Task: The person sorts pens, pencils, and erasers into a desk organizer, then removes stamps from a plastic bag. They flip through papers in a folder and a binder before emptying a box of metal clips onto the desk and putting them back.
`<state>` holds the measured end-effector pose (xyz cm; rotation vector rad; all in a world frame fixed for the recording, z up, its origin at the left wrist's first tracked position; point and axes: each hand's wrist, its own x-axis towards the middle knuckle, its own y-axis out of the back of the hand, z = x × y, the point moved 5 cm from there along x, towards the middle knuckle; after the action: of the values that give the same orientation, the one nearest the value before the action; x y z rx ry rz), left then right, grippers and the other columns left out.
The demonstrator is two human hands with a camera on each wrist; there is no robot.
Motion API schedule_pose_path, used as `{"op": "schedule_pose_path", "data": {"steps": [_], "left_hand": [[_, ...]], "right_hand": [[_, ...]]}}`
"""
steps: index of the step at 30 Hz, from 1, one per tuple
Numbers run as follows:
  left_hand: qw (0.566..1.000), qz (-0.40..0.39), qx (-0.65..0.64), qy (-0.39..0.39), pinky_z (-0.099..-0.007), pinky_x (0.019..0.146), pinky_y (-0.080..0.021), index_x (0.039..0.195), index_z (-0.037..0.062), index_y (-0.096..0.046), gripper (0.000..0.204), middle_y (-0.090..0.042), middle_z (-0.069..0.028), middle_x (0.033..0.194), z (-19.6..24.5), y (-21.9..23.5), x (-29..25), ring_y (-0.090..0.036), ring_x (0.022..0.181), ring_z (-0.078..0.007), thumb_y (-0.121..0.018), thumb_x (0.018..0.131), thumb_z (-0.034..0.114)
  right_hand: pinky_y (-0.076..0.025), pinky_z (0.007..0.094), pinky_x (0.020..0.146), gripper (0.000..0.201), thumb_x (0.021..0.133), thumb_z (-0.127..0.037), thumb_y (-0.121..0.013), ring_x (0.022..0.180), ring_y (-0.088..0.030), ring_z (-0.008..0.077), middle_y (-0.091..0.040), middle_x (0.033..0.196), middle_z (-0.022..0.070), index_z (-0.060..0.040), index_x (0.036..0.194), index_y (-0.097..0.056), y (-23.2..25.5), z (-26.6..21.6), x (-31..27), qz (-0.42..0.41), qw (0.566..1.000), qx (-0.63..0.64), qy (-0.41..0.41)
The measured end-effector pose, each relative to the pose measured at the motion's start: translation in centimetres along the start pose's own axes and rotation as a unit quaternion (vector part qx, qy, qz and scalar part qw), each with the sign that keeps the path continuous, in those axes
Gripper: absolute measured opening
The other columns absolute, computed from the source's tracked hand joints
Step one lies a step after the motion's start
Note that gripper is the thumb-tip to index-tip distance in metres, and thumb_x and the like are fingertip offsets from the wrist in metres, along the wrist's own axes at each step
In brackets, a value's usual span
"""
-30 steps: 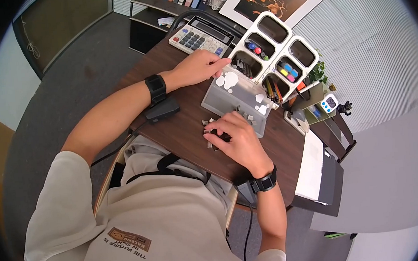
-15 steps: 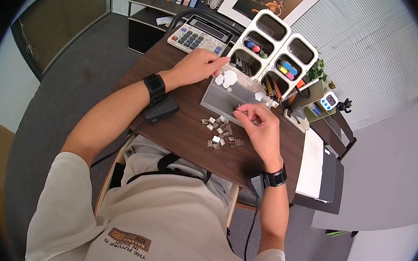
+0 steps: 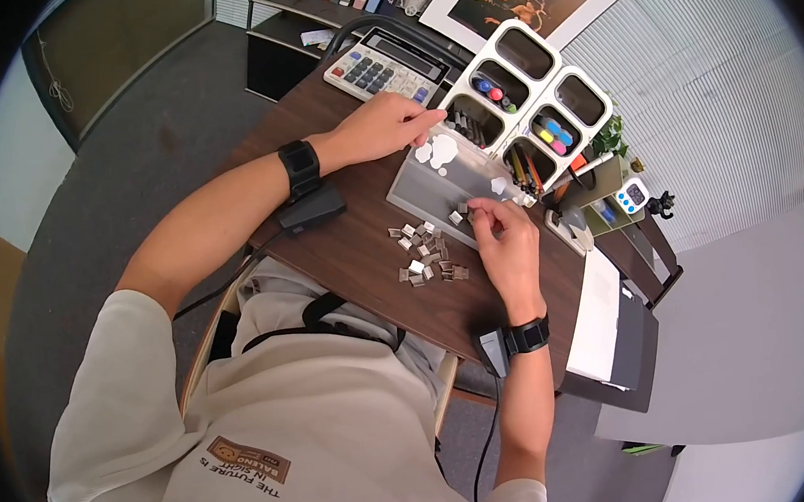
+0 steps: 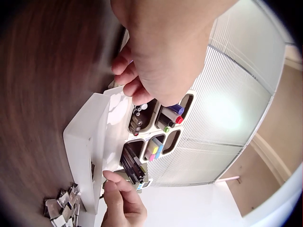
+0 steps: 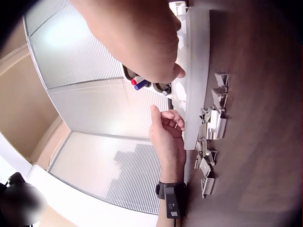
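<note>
In the head view, my left hand [image 3: 389, 126] holds the near corner of a clear lid [image 3: 446, 151] with white cloud-shaped patches, raised from a translucent plastic box [image 3: 421, 197]. Its fingers curl at the lid's edge in the left wrist view. My right hand [image 3: 508, 242] is over the other end of the box, thumb and forefinger pinched together. A small dark piece shows at its fingertips [image 4: 110, 182], mostly hidden. Beside them, a silver metal clip [image 3: 458, 215] shows in the box. Several more metal clips [image 3: 421, 252] lie loose on the table in front.
Behind the box stands a white pen organiser [image 3: 512, 88] with markers and pencils. A calculator [image 3: 381, 71] lies to its left. White paper [image 3: 595, 320] lies at the right edge of the dark wooden table [image 3: 326, 258].
My right hand has moved from the clip pile on the table over to the box, then slightly right. A bright clip now shows beside its fingertips. The left hand stays at the lid.
</note>
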<state>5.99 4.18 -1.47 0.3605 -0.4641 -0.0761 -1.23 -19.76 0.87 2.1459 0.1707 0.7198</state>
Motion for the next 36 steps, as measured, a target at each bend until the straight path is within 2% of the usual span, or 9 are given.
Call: {"op": "schedule_pose_path", "data": {"steps": [4, 10, 12, 15, 17, 19, 26, 29, 36], "left_hand": [[1.000, -0.002, 0.000, 0.004, -0.0264, 0.057, -0.047, 0.075, 0.0006, -0.071, 0.052, -0.068, -0.0024, 0.068, -0.2, 0.1, 0.0, -0.057, 0.058, -0.0081, -0.059, 0.107, 0.039], [1.000, 0.003, -0.005, 0.003, -0.0264, 0.057, -0.047, 0.075, 0.0006, -0.071, 0.052, -0.068, -0.0024, 0.068, -0.5, -0.1, 0.1, -0.057, 0.058, -0.0078, -0.059, 0.107, 0.040], [1.000, 0.002, -0.011, 0.003, -0.0265, 0.057, -0.047, 0.074, 0.0006, -0.071, 0.053, -0.068, -0.0025, 0.068, -0.3, 0.0, 0.0, -0.057, 0.058, -0.0077, -0.059, 0.107, 0.040], [1.000, -0.001, -0.005, 0.010, -0.0268, 0.057, -0.047, 0.074, 0.0006, -0.071, 0.053, -0.068, -0.0028, 0.068, -0.2, -0.1, 0.0, -0.056, 0.058, -0.0078, -0.059, 0.107, 0.041], [1.000, 0.001, -0.009, 0.006, -0.0270, 0.057, -0.047, 0.073, 0.0005, -0.070, 0.054, -0.069, -0.0031, 0.069, -0.1, 0.0, 0.0, -0.056, 0.058, -0.0079, -0.059, 0.107, 0.040], [1.000, 0.000, -0.008, 0.004, -0.0272, 0.057, -0.047, 0.073, 0.0003, -0.070, 0.054, -0.069, -0.0032, 0.069, 0.1, 0.1, -0.1, -0.056, 0.058, -0.0080, -0.059, 0.107, 0.040], [1.000, -0.006, -0.003, 0.007, -0.0277, 0.058, -0.047, 0.072, 0.0006, -0.070, 0.054, -0.069, -0.0036, 0.069, -0.1, 0.0, 0.0, -0.056, 0.058, -0.0085, -0.058, 0.107, 0.040], [1.000, -0.003, -0.002, 0.000, -0.0283, 0.058, -0.047, 0.072, 0.0008, -0.070, 0.054, -0.069, -0.0034, 0.068, 0.3, 0.1, -0.2, -0.055, 0.058, -0.0087, -0.058, 0.107, 0.040], [1.000, -0.005, 0.001, 0.005, -0.0289, 0.059, -0.047, 0.073, 0.0007, -0.071, 0.054, -0.069, -0.0033, 0.068, 0.3, 0.2, -0.1, -0.055, 0.057, -0.0091, -0.058, 0.107, 0.041]], "right_hand": [[-0.050, 0.0392, 0.069, 0.016, 0.093, -0.005, -0.066, 0.071, -0.059, 0.0264, -0.060, 0.075, 0.0122, -0.0027, 0.103, -0.078, -0.4, 0.3, -0.2, -0.035, 0.999, -0.036, 0.010], [-0.050, 0.0388, 0.067, 0.017, 0.089, -0.003, -0.070, 0.072, -0.059, 0.0242, -0.059, 0.074, 0.0108, -0.0048, 0.103, -0.079, -0.3, -1.2, -0.2, -0.042, 0.999, 0.026, 0.015], [-0.050, 0.0377, 0.066, 0.016, 0.086, -0.002, -0.074, 0.073, -0.059, 0.0225, -0.060, 0.075, 0.0088, -0.0065, 0.101, -0.079, -0.4, -2.5, -0.4, -0.069, 0.992, 0.037, 0.099], [-0.050, 0.0365, 0.066, 0.015, 0.085, -0.001, -0.076, 0.073, -0.059, 0.0213, -0.062, 0.078, 0.0069, -0.0072, 0.099, -0.079, -1.0, -3.8, -0.9, -0.103, 0.982, 0.078, 0.136], [-0.051, 0.0369, 0.070, 0.013, 0.085, -0.003, -0.077, 0.076, -0.061, 0.0228, -0.064, 0.080, 0.0069, -0.0070, 0.098, -0.079, -1.5, -4.0, -1.2, -0.128, 0.980, 0.079, 0.129], [-0.052, 0.0377, 0.074, 0.013, 0.085, -0.004, -0.078, 0.079, -0.062, 0.0254, -0.066, 0.082, 0.0073, -0.0062, 0.097, -0.079, -2.1, -4.2, -1.5, -0.139, 0.973, 0.068, 0.172], [-0.051, 0.0367, 0.073, 0.012, 0.084, -0.007, -0.080, 0.078, -0.061, 0.0241, -0.066, 0.081, 0.0066, -0.0059, 0.096, -0.079, -1.6, -4.4, -1.5, -0.145, 0.976, 0.079, 0.143], [-0.050, 0.0356, 0.069, 0.014, 0.083, -0.010, -0.083, 0.076, -0.059, 0.0222, -0.064, 0.078, 0.0056, -0.0063, 0.096, -0.080, -1.2, -4.8, -1.5, -0.158, 0.967, 0.074, 0.185], [-0.049, 0.0361, 0.066, 0.017, 0.080, -0.014, -0.086, 0.074, -0.059, 0.0218, -0.062, 0.074, 0.0046, -0.0065, 0.094, -0.080, -1.4, -4.9, -1.7, -0.190, 0.963, 0.065, 0.181]]}}
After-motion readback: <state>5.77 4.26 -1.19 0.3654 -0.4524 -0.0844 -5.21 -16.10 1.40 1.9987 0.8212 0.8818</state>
